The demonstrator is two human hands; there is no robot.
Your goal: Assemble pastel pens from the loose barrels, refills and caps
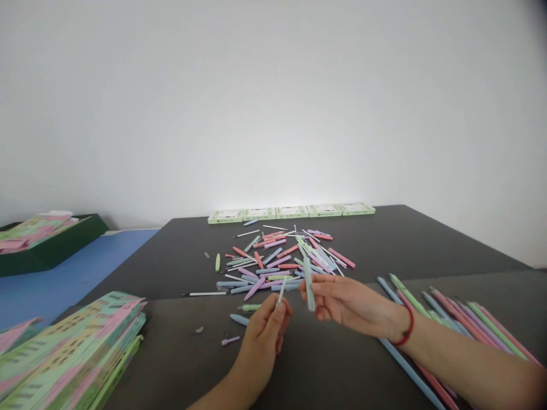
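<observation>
My left hand (pixel 265 327) is closed, with a thin white pen refill (pixel 282 288) pinched between thumb and fingers, pointing up. Just right of it, my right hand (pixel 342 304) grips a pale green pen barrel (pixel 308 285), held nearly upright. The two pieces are apart. Beyond both hands lies a loose heap of pink, purple, blue and green pen parts (pixel 280 261) mixed with white refills. Near my left hand are a blue pen part (pixel 239 319) and a small purple piece (pixel 231 340).
A row of light green boxes (pixel 292 212) lines the far edge of the black table (pixel 171 256). Pens (pixel 461 319) lie under and beside my right forearm. Printed packs (pixel 81 347) are stacked front left. A dark green tray (pixel 51 256) rests on a blue surface (pixel 111 256).
</observation>
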